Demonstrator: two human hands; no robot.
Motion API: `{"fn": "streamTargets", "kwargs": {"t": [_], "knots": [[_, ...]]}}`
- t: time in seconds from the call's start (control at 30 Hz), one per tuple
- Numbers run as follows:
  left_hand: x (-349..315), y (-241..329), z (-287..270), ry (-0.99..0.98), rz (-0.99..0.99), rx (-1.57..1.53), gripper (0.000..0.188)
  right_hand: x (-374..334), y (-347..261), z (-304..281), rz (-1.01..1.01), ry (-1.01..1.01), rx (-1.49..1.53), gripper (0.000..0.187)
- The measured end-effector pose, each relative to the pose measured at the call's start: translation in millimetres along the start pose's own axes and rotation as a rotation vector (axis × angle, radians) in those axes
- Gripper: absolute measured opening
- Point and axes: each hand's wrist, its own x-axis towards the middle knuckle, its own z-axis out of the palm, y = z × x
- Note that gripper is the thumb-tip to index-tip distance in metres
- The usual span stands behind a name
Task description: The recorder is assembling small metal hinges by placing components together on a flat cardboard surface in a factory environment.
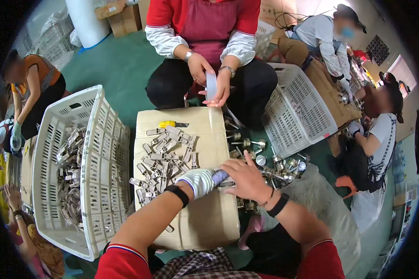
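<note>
My left hand (201,182), in a striped white-and-grey glove, reaches over the cardboard-topped table (205,223). Its fingertips are closed together, and whatever lies in them is hidden. Against those fingertips rests my bare right hand (249,180), fingers stretched and apart, thumb on the near side. A sliver of metal (227,182) shows between the two hands, too little to name. Left of them, many metal clips (165,156) lie spread on the cardboard. Beyond the right edge is a heap of metal fittings with round cup-like ends (288,166).
Left of the table stands a white plastic crate (91,176) of metal clips; another white crate (302,111) is at right. Across sits a person in a red apron (209,23), hands on a tape roll (211,86). A yellow-handled cutter (167,124) lies at the far edge. Several co-workers sit around.
</note>
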Motion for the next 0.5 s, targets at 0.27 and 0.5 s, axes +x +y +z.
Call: {"fn": "streamTargets", "kwargs": {"t": [0.27,0.5], "knots": [[4.4,15.9,-29.0,0.186,-0.154,-0.16,0.051,46.7,50.2,3.0,0.107,-0.266,0.345,0.061],[21.4,8.7,-26.7,0.14,-0.085,0.141,0.045,62.1,86.1,16.1,0.139,-0.376,0.688,0.054]]}}
